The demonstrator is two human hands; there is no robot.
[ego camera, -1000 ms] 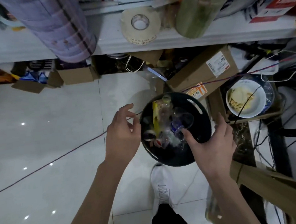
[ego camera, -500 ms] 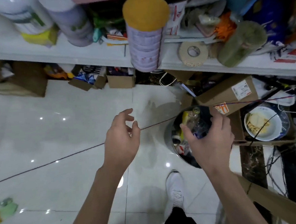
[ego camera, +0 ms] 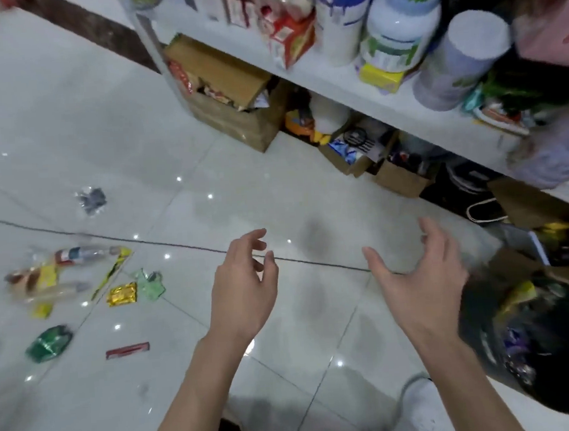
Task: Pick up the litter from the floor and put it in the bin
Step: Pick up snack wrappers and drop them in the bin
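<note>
The black bin point(ego camera: 487, 346) sits at the lower right, holding bottles and wrappers. My left hand point(ego camera: 244, 285) and my right hand point(ego camera: 422, 279) hover empty over the white tile floor, fingers spread, left of the bin. Litter lies at the far left: clear plastic bottles point(ego camera: 77, 255), a gold wrapper point(ego camera: 123, 294), a green wrapper point(ego camera: 151, 285), a green crushed packet point(ego camera: 49, 343), a red strip wrapper point(ego camera: 127, 350) and a crumpled silver piece point(ego camera: 91, 200). It all lies well beyond my left hand's reach.
A white shelf point(ego camera: 334, 77) with jars and boxes runs along the upper right. Cardboard boxes point(ego camera: 231, 104) stand beneath it. A thin cable point(ego camera: 177, 244) crosses the floor. My white shoe point(ego camera: 421, 407) is at the bottom edge.
The view has swung left from the bin toward the littered floor. My right hand has left the bin, empty. Both hands now hang over bare floor.
</note>
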